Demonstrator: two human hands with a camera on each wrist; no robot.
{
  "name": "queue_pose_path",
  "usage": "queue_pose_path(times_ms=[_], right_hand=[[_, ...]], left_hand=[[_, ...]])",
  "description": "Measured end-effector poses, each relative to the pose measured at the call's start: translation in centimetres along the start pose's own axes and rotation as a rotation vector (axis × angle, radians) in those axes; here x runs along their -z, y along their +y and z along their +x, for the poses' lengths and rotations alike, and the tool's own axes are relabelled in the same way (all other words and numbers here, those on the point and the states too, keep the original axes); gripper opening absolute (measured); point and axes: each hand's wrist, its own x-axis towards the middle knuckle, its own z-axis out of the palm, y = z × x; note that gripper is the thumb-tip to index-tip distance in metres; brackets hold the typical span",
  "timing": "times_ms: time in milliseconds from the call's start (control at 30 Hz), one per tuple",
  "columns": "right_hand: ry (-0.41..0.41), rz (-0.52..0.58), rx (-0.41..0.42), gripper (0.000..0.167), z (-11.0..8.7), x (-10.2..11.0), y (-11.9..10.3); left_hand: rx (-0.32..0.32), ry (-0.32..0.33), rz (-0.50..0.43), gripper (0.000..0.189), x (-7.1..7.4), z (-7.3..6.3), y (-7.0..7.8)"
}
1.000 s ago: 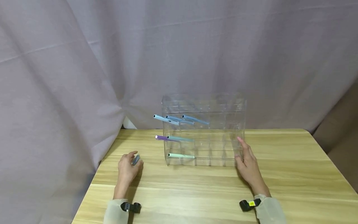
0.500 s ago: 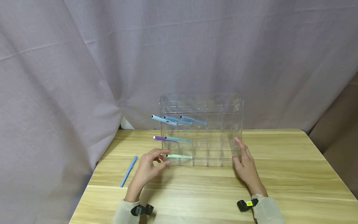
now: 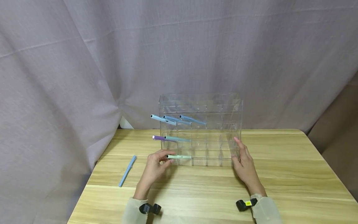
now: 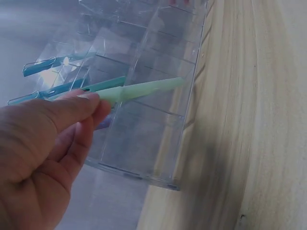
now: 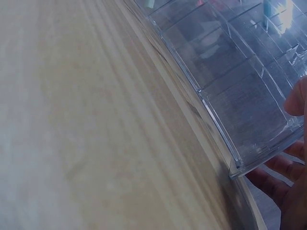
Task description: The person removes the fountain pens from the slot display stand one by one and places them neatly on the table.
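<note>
A clear acrylic rack (image 3: 221, 158) with divided compartments stands on the table. My left hand (image 3: 156, 165) pinches the end of a light green pen (image 3: 183, 157) at the rack's bottom row; in the left wrist view thumb and fingers close on this pen (image 4: 148, 87). At the rack's right end my right hand (image 3: 246, 166) grips the side wall, its thumb in front and fingers round the outside in the right wrist view. Higher rows carry a purple pen (image 3: 158, 137), a teal pen (image 3: 176, 138) and several blue pens (image 3: 193, 119), their ends sticking out.
A blue pen (image 3: 127, 171) lies on the wooden table (image 3: 207, 193), left of my left hand. Behind the rack hangs a grey curtain (image 3: 195, 56), which also covers the left side.
My left hand has let go of the blue pen, now on the table, and moved right to pinch the light green pen. The right hand keeps its hold on the rack.
</note>
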Motion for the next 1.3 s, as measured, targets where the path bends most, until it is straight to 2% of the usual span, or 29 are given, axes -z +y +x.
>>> queue_pose_path(times_ms=[200, 333, 433, 500, 567, 633, 700, 833, 967, 1100, 1200, 1300], right_hand=[[0.006, 0.010, 0.000, 0.087, 0.0, -0.2, 0.0], [0.003, 0.019, -0.002, 0.087, 0.0, -0.3, -0.1], [0.000, 0.025, -0.005, 0.086, 0.1, -0.4, -0.2], [-0.001, 0.022, -0.011, 0.086, 0.1, -0.4, -0.3], [0.002, 0.019, -0.012, 0.085, 0.1, -0.3, -0.2], [0.005, 0.016, -0.012, 0.086, 0.0, -0.3, -0.1], [0.008, 0.017, -0.009, 0.086, 0.0, -0.2, -0.1], [0.015, 0.019, -0.006, 0.086, -0.1, -0.1, 0.0], [0.013, 0.019, -0.017, 0.085, -0.2, 0.0, 0.0], [0.000, 0.020, -0.031, 0.085, -0.2, 0.0, 0.1], [-0.006, 0.019, -0.033, 0.085, -0.1, -0.1, 0.1], [-0.005, 0.020, -0.034, 0.085, 0.0, -0.1, 0.1]], left_hand=[[-0.057, 0.080, -0.049, 0.024, 0.7, -0.4, 0.3], [-0.108, 0.173, -0.092, 0.021, 2.4, -0.6, 1.8], [-0.117, 0.234, -0.168, 0.018, 4.1, -0.7, 3.4], [-0.118, 0.243, -0.245, 0.016, 5.2, -0.9, 4.3], [-0.108, 0.224, -0.321, 0.013, 6.1, -1.1, 4.7], [-0.108, 0.189, -0.362, 0.010, 6.8, -1.2, 4.5], [-0.084, 0.162, -0.362, 0.011, 7.3, -1.4, 3.9], [-0.023, 0.181, -0.255, 0.021, 7.9, -1.7, 2.4], [0.104, 0.217, -0.113, 0.031, 8.7, -2.3, 0.9], [0.223, 0.234, -0.021, 0.034, 9.5, -3.2, -0.9], [0.265, 0.288, 0.070, 0.031, 9.7, -3.9, -2.6], [0.261, 0.354, 0.195, 0.024, 9.7, -4.3, -4.4]])
